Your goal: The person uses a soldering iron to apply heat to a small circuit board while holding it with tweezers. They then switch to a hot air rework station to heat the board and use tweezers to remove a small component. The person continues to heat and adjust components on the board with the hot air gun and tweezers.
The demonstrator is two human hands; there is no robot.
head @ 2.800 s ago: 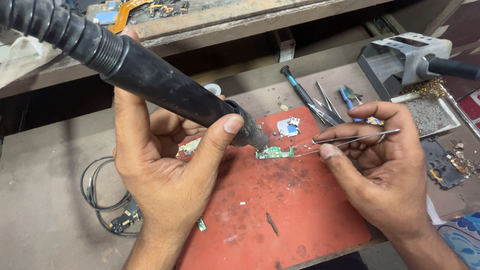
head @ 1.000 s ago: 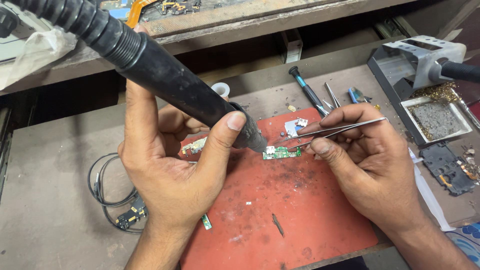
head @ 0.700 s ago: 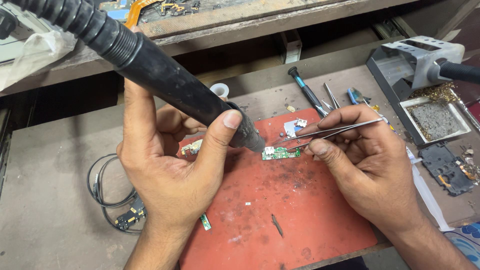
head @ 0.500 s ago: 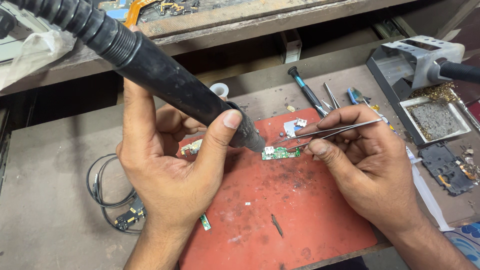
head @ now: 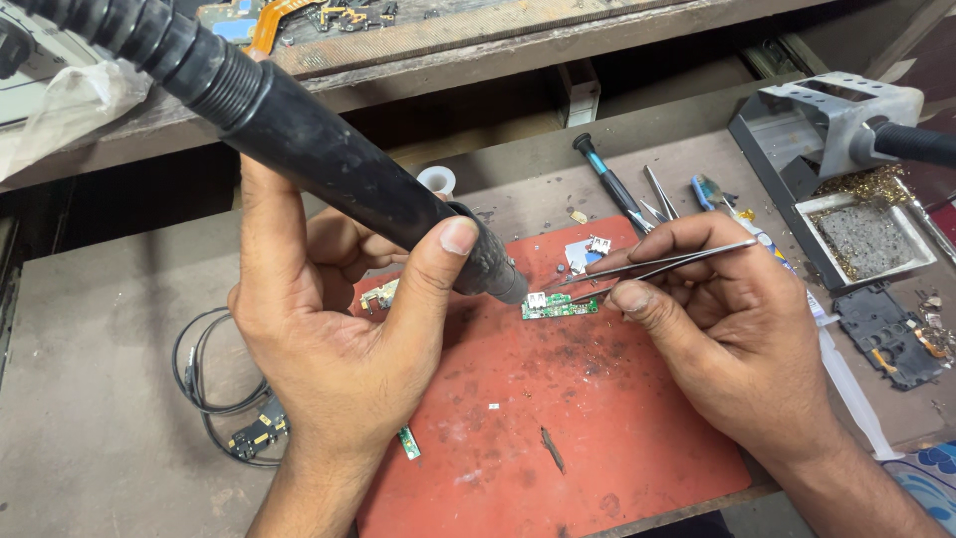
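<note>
Red matting covers the middle of the table, its near edge running off the table's front edge at the bottom right. Most of the mat's lower half lies bare, with only a few small scraps, so there is open room toward the person. To the right the space is crowded: a screwdriver, loose tweezers, a grey stand with a tray and a black phone frame. A coil of black wire lies left of the mat.

A small green circuit board lies flat near the mat's upper middle, between the two hands. The left hand is wrapped around a black hot-air tool, thumb pressed on its barrel; the nozzle tip hangs just above the board's left end. The right hand pinches thin metal tweezers closed between thumb and fingers, the tips reaching the board's top edge.
</note>
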